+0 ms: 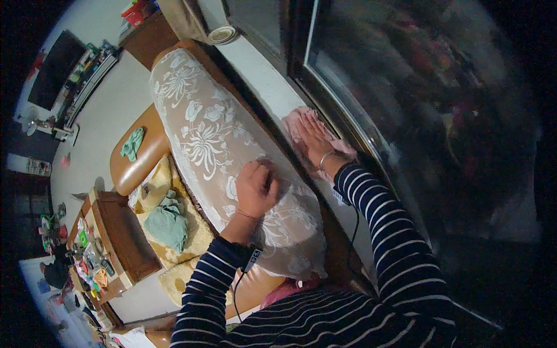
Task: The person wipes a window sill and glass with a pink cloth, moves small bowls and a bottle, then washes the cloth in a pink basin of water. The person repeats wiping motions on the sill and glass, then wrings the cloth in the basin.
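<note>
My right hand [314, 142] lies spread on a pink cloth [297, 117], pressing it against the white windowsill [264, 78] beside the dark window frame. The cloth shows around the fingers and under the wrist, which wears a bangle. My left hand [257, 187] rests with curled fingers on the white floral lace cover [202, 143] draped over the sofa back. Whether those fingers pinch the lace is hidden. A thin band circles the left wrist. Each striped sleeve has a small tag and a dark cable at the cuff.
A sliding glass window [413, 130] borders the sill on the right. A round dish-like object [222, 35] stands at the sill's far end. Green cloths lie on the sofa armrest [141, 152] and seat cover [198, 237]. Left of them is a cluttered wooden table [119, 282].
</note>
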A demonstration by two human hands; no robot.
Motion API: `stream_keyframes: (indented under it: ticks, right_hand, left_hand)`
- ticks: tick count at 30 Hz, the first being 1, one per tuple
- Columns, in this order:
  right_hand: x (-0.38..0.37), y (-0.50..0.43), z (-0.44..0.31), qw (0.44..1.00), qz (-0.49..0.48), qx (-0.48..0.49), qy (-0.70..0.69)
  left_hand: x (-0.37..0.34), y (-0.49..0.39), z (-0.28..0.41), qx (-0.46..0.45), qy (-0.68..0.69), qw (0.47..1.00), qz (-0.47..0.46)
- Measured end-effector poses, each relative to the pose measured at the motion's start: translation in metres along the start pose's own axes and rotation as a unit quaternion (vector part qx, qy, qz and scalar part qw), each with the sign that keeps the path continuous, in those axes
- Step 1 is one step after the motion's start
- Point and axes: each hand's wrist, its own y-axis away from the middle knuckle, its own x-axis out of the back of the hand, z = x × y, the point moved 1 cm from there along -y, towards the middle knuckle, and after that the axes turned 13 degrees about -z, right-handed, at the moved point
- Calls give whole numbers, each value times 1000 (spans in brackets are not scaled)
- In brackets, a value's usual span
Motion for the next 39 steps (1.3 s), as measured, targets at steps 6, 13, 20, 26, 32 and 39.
stream_keyframes:
  ticks: [6,13,20,26,32,39]
  right_hand:
    - [-5,-115,4,994,-47,-7,-99]
    - [0,-212,7,998,-36,19,-47]
    - [-2,-224,-3,996,-19,-1,-90]
    - [3,-99,-14,998,-10,1,-55]
    - [1,9,-9,998,-31,11,-58]
    - [10,-37,-1,998,-36,31,-45]
  left_hand:
    - [2,2,-7,3,0,1000,-29]
    - [0,2,-10,16,-7,999,-52]
    - [-4,1,-13,11,-22,999,-47]
    - [-1,2,-7,-3,-22,999,-34]
    - [3,0,-1,-4,7,1000,-1]
    - [5,3,-3,14,-9,1000,-23]
